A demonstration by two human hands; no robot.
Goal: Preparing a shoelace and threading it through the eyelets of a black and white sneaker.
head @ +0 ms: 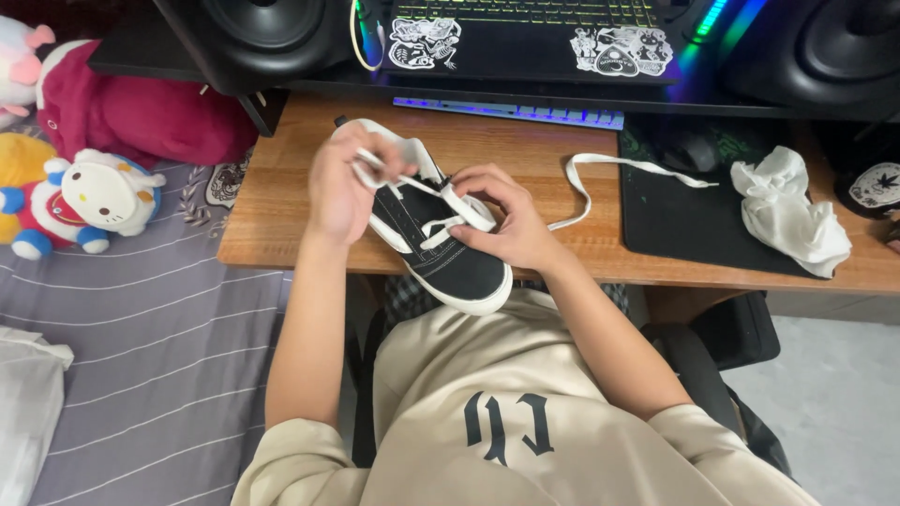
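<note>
Lacing black sneaker (450,258): left hand (339,192) pinching white lace (600,173), right hand (506,220) gripping crossed lace over eyelets; upper rows still unlaced, loose end trailing right.

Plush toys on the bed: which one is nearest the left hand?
The dark red plush, lying against the desk's left edge, is nearest the left hand; the white cat plush sits farther left.

Two black-and-white stickers (425,43) (623,50) on laptop front, top centre of frame. Round black-white patch (877,185) at right edge. No packages, no screens visible.
</note>
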